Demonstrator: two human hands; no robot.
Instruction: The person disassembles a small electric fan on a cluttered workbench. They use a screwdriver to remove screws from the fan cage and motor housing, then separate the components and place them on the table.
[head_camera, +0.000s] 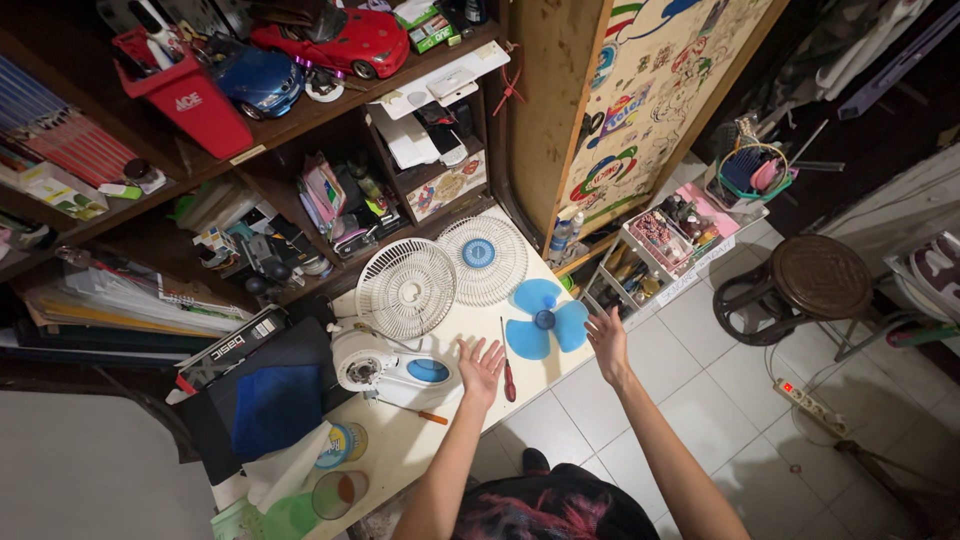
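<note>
Both hands splayed, empty: left hand (482, 364) beside red-handled screwdriver (507, 366); right hand (606, 338) near, possibly touching, glossy blue three-lobed fan blade (543, 319); round wire grilles (407, 288) behind.

The table's (400, 440) near-left corner is cut off by the bottom edge; the shelf (300, 120) clutter is too small to be identified.

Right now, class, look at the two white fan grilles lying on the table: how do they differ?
The left grille has a plain white hub with an opening, while the right grille carries a round blue cap at its centre. The left grille lies nearer the fan motor body; the right grille lies farther back, close to the shelf. The right grille's edge overlaps the left one. Both are round, white, wire-ribbed and lie flat.
</note>
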